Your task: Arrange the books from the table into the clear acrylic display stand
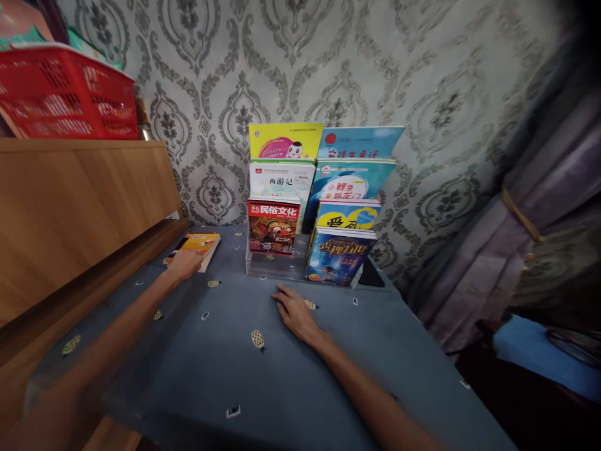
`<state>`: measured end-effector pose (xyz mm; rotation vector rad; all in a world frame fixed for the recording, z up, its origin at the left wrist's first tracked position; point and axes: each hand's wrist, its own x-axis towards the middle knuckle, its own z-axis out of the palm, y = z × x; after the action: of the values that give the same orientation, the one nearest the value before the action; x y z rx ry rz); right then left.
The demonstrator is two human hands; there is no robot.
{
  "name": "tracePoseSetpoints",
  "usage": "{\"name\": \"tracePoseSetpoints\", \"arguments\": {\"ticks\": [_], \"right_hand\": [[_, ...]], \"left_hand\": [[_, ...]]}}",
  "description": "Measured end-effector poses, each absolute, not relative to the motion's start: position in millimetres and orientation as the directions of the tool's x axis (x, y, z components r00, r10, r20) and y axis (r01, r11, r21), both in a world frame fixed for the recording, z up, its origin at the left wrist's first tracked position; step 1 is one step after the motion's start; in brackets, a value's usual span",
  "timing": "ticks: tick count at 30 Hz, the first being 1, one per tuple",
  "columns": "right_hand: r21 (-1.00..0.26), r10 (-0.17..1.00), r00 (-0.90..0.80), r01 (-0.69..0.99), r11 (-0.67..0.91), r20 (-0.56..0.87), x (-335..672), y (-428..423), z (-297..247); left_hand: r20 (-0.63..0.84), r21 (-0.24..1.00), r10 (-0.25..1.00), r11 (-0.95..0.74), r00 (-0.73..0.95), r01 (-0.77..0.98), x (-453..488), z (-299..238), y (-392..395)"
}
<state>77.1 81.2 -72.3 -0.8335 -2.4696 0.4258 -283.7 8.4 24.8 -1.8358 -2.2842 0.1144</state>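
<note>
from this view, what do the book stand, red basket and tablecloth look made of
Book stand: clear, glossy plastic, probably acrylic; the tablecloth shows through. Red basket: likely moulded plastic, slightly shiny, with slotted walls. Tablecloth: matte, printed; fabric or coated sheet, can't tell.

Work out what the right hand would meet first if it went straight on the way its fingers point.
The right hand would probably meet the front edge of the clear stand, though depth is hard to judge.

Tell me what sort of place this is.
Probably a desk corner in a home: a clear tiered rack of colourful books stands on a cloth-covered table, with patterned wallpaper behind and a tied-back curtain at the right.
</note>
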Motion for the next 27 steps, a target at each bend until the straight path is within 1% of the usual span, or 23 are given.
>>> {"name": "tracePoseSetpoints", "arguments": {"ticks": [3, 5, 7, 10, 12, 17, 21, 27], "right_hand": [[-0.435, 0.621, -0.700, 0.464, 0.771, 0.353, 78, 82, -71], [-0.429, 0.620, -0.706, 0.470, 0.771, 0.341, 78, 81, -69], [-0.420, 0.623, -0.710, 0.480, 0.770, 0.329, 78, 80, -67], [-0.413, 0.620, -0.712, 0.481, 0.773, 0.331, 78, 78, -65], [-0.412, 0.621, -0.712, 0.484, 0.772, 0.328, 78, 77, -64], [-0.411, 0.630, -0.713, 0.498, 0.764, 0.307, 78, 77, -63], [-0.412, 0.634, -0.715, 0.504, 0.759, 0.294, 78, 76, -61], [-0.414, 0.635, -0.726, 0.510, 0.754, 0.264, 78, 76, -60]], "left_hand": [[0.027, -0.220, 0.984, 0.179, -0.178, 0.959, -278, 24, -6], [0.003, -0.187, 0.982, 0.185, -0.188, 0.965, -279, 24, -12], [0.034, -0.138, 0.966, 0.259, -0.256, 0.956, -285, 25, -13], [0.110, -0.090, 0.907, 0.416, -0.407, 0.905, -297, 21, -6], [0.123, -0.060, 0.869, 0.488, -0.479, 0.871, -302, 12, 2], [0.135, 0.018, 0.796, 0.593, -0.590, 0.805, -302, -18, 16], [0.154, 0.042, 0.783, 0.605, -0.603, 0.795, -304, -30, 13], [0.169, 0.043, 0.810, 0.564, -0.562, 0.825, -307, -31, 2]]}}
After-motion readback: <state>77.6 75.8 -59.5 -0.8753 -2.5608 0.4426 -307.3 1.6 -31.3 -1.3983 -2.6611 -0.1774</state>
